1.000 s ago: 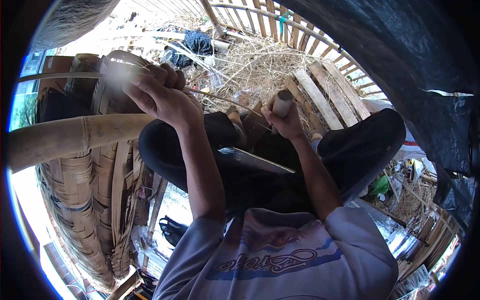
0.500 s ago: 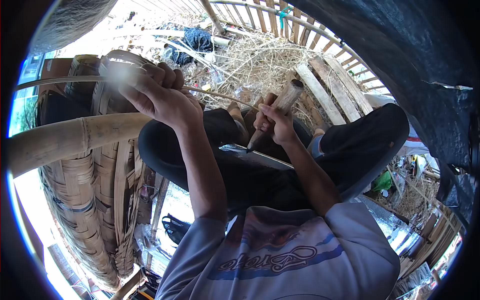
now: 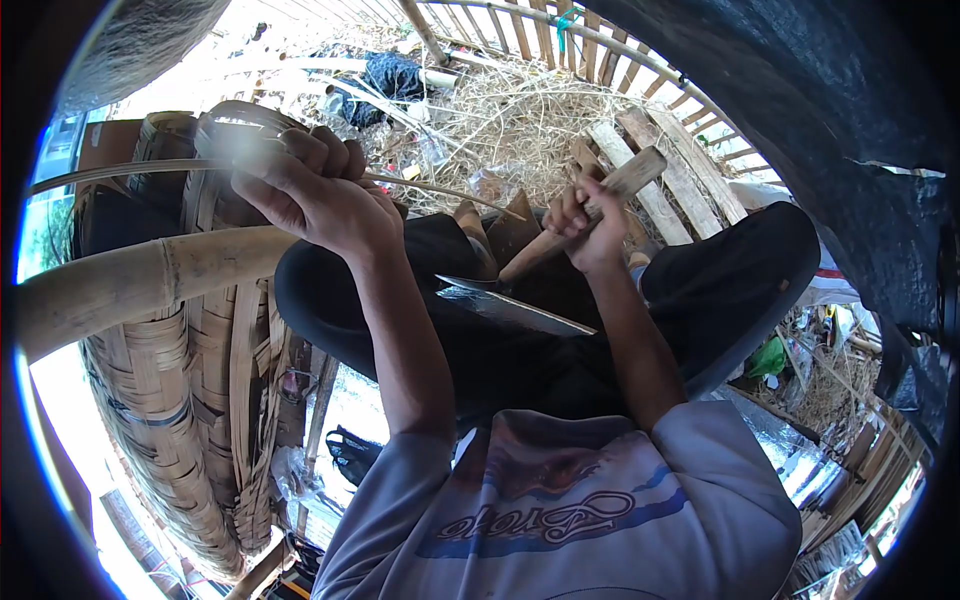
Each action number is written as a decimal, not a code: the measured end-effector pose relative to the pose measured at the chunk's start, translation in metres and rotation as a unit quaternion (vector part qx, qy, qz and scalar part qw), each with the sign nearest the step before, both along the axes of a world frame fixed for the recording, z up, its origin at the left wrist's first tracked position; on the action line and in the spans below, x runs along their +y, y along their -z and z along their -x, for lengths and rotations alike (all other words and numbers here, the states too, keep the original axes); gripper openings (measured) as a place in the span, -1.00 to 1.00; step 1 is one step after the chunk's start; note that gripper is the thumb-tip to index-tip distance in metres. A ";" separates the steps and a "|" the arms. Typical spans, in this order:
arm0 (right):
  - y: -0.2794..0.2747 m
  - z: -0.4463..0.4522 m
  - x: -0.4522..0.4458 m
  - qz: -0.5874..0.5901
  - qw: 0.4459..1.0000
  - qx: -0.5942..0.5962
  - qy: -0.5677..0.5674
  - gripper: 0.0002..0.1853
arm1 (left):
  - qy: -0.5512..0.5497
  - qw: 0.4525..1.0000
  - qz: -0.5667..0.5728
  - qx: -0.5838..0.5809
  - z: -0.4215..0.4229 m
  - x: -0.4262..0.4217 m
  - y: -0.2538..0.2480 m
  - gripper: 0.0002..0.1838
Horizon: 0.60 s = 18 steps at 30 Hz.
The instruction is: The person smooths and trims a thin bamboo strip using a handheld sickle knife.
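Observation:
My left hand (image 3: 315, 190) is raised at the left, fingers closed around a thin bamboo strip (image 3: 130, 170). One end of the strip runs off to the left. The other end (image 3: 450, 194) points right and stops short of my right hand (image 3: 592, 225). That hand grips the thick wooden handle of a knife (image 3: 632, 178), fingers wrapped round it. The handle slants down to a long metal blade (image 3: 520, 308) lying across my dark trousers, between my knees. A glare blurs the fingertips of my left hand.
A thick bamboo pole (image 3: 150, 285) juts in at the left, over woven bamboo rolls (image 3: 150, 400). Straw and litter (image 3: 540, 110) cover the ground ahead, with wooden planks (image 3: 645, 185) and a slatted bamboo fence (image 3: 600, 50). Dark plastic sheeting (image 3: 800, 90) hangs at the right.
My right hand has moved right with the knife, and its handle leans further right. More of the blade shows. The strip's right end now hangs clear of that hand; my left hand barely moved.

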State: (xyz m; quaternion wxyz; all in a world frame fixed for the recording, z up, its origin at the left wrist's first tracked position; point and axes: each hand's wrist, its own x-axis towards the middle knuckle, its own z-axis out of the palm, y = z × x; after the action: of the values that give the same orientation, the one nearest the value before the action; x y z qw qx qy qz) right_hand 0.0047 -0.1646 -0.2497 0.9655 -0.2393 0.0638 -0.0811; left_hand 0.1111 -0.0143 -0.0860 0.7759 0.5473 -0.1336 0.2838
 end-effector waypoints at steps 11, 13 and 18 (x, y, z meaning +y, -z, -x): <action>0.011 -0.002 0.019 0.049 0.997 0.014 -0.061 -0.80 | -0.004 1.000 -0.020 0.002 0.002 -0.003 -0.002 -0.68; 0.016 -0.002 0.027 0.029 0.995 0.024 -0.095 -0.81 | -0.005 1.000 -0.012 0.004 0.002 -0.002 -0.001 -0.66; 0.017 -0.002 0.028 0.025 0.998 0.033 -0.056 -0.79 | -0.007 1.000 -0.016 0.000 0.002 0.002 0.001 -0.64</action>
State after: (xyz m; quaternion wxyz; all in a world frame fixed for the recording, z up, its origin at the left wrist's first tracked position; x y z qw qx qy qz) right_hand 0.0070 -0.1370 -0.2667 0.9595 -0.2694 0.0798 -0.0205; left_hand 0.1096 -0.0127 -0.0866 0.7652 0.5607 -0.1343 0.2865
